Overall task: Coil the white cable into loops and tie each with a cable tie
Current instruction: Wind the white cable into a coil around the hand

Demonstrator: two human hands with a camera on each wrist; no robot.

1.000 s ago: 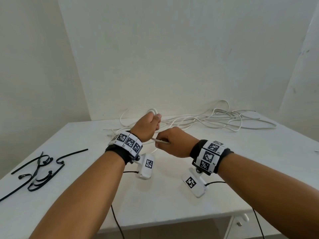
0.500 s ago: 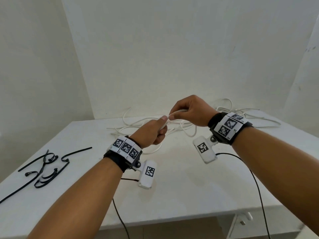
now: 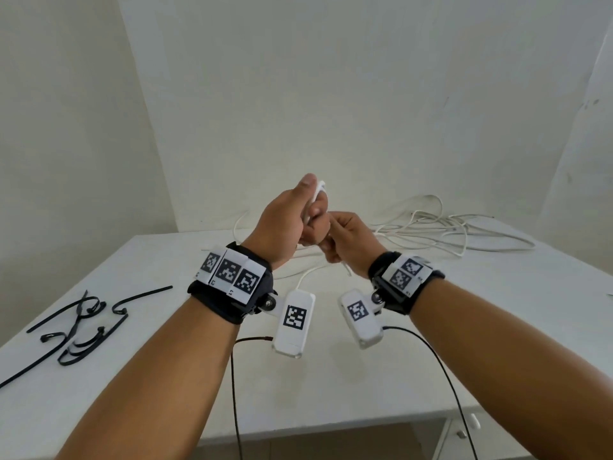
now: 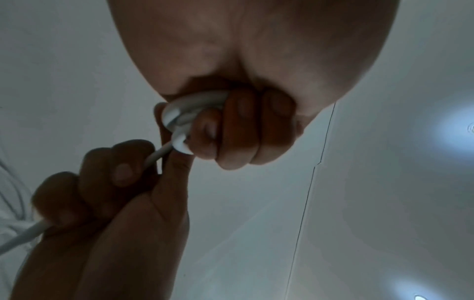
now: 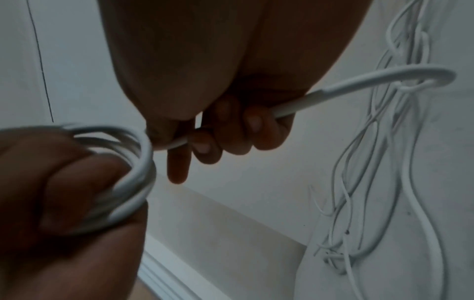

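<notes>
Coiling of the white cable [image 3: 441, 227] is under way, with small loops [image 5: 133, 178] held in the left hand [image 3: 285, 224].

The left hand is closed round the loops, raised above the surface [image 3: 331, 393]; the right hand [image 3: 348, 240], just beside it, is curled round the running strand, and most of the cable is left tangled on the far right of the surface. A snag is judged likely if the strand is pulled through that tangle, and the tight loops could spring open if the grip is eased. The cable ties [image 3: 79, 327] are seen well apart at the left, near the edge, where they could be knocked off. Bare surface is left in front for movement.
</notes>
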